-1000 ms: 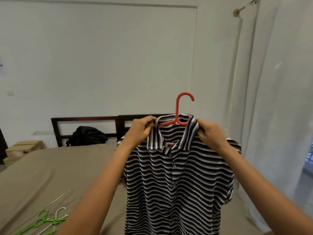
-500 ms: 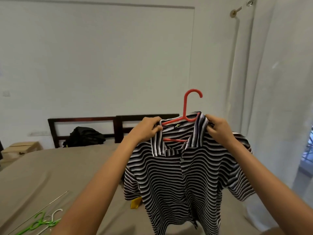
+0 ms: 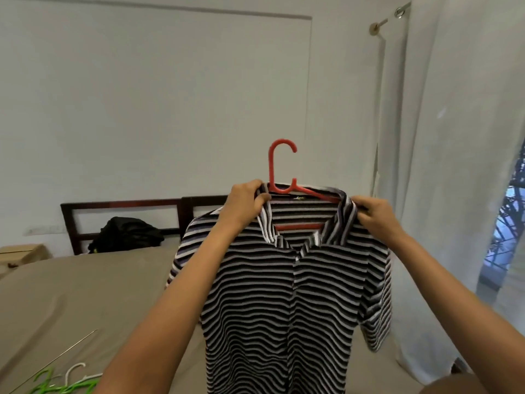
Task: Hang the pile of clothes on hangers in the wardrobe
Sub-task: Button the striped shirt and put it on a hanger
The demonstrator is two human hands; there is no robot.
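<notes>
Holding: striped shirt (image 3: 284, 294) on red hanger (image 3: 274, 166), up above the bed (image 3: 85, 285).
Fingers: left hand (image 3: 245, 207) and right hand (image 3: 375, 217) each pinching a collar end.
Risk: uneven tug could slide a shoulder off the hanger.
Spares: green hangers (image 3: 56, 386) lying on the bed.

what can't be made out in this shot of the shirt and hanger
Head view:
Wardrobe: nowhere in frame.
Red hanger arm ends: under the striped shirt collar.
Shirt hem: cut by the bottom edge.
Whether left hand and right hand also pinch the hanger: collar fabric hides it.
Green and white hangers on the bed: cropped at the bottom edge, count unclear.
Black heap by the headboard: too dark to identify.
</notes>
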